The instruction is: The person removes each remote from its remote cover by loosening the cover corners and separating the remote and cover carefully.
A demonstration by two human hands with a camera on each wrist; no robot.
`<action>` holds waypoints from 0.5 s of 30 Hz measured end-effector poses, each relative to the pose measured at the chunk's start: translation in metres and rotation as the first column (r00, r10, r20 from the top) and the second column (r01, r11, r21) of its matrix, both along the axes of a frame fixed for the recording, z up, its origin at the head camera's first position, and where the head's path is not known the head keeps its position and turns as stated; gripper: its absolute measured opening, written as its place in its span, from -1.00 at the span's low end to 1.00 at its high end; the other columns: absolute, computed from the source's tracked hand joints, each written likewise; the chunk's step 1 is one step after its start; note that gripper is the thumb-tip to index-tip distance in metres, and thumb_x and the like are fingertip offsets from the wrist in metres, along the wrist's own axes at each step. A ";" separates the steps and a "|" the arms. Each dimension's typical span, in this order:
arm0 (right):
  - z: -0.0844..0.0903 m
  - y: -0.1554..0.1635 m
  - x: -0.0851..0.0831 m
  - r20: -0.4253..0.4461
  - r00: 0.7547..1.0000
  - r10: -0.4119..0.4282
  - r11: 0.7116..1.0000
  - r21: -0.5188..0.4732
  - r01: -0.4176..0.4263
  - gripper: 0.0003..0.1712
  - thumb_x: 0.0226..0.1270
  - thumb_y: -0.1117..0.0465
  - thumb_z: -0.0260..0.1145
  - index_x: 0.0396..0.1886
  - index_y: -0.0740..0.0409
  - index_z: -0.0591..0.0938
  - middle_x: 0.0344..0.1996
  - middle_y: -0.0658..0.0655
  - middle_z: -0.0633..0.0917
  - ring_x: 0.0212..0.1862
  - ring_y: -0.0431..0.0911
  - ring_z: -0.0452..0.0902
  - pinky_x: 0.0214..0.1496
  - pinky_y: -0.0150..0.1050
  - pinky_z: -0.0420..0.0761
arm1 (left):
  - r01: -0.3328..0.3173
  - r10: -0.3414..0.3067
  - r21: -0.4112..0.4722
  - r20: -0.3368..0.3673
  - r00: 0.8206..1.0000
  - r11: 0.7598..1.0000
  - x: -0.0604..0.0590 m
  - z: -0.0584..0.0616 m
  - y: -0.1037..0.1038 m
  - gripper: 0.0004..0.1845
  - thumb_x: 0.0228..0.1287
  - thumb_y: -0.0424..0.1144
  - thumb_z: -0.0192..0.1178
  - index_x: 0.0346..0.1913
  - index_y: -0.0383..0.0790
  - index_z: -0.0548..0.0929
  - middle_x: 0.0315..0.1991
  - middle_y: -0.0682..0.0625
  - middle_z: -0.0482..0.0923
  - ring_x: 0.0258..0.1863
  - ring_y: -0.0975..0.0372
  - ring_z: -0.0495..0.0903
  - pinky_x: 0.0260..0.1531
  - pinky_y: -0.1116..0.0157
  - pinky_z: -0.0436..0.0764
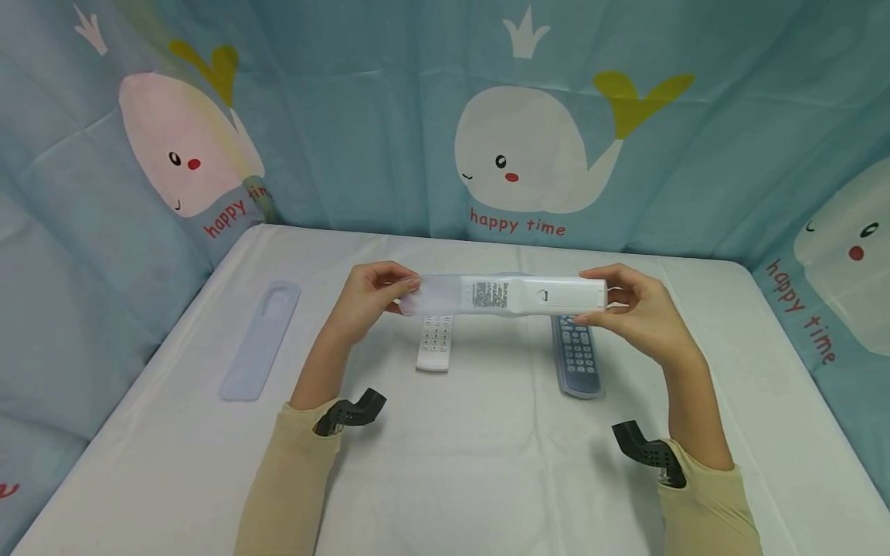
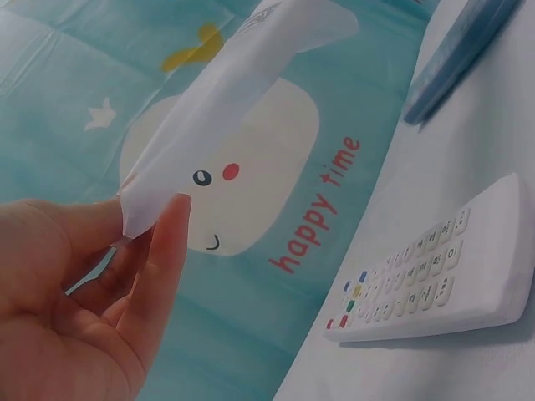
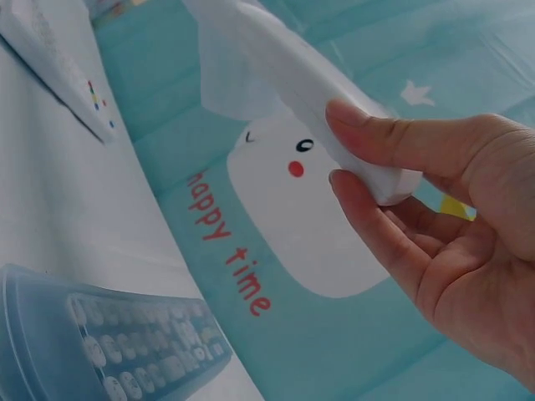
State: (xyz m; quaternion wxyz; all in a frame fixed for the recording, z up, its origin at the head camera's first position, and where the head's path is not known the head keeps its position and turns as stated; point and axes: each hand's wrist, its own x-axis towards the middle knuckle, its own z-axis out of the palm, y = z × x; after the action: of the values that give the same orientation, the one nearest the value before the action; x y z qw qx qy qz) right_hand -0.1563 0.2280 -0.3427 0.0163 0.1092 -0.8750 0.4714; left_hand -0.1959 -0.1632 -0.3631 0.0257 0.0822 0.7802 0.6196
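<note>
Above the table both hands hold a white remote [image 1: 549,296] level, its back with a printed label facing up. A translucent silicone sleeve [image 1: 434,294] covers its left half. My left hand [image 1: 371,297] pinches the loose end of the sleeve [image 2: 213,125] between thumb and fingers. My right hand [image 1: 629,305] grips the remote's bare right end [image 3: 334,100]. Below them on the white table [image 1: 487,463] lie a second white remote [image 1: 436,344] [image 2: 435,276], buttons up, and a dark remote in a bluish sleeve [image 1: 575,359] [image 3: 100,342].
An empty bluish silicone sleeve [image 1: 260,340] lies flat at the table's left side. A blue cloth printed with whales [image 1: 528,147] hangs around the back and both sides of the table. Black wrist mounts [image 1: 351,411] sit on both beige sleeves.
</note>
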 end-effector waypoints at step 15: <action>0.000 0.000 -0.001 0.008 1.000 0.000 1.000 -0.004 0.000 -0.28 0.17 0.40 0.63 0.34 0.26 0.59 0.13 0.24 0.65 -0.10 -0.31 0.65 -0.14 -0.47 0.71 | 0.015 -0.014 -0.014 0.022 1.000 1.000 -0.003 0.000 -0.006 -0.78 0.47 -0.41 0.31 0.04 -0.52 0.72 -0.20 0.07 0.72 -0.33 0.34 0.66 -0.40 0.40 0.70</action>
State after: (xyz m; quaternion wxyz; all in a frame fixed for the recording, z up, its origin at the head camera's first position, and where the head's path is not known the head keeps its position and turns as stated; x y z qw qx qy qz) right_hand -0.1569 0.2284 -0.3423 0.0128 0.1073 -0.8741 0.4735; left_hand -0.1993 -0.1692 -0.3632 0.0395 0.0807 0.7837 0.6146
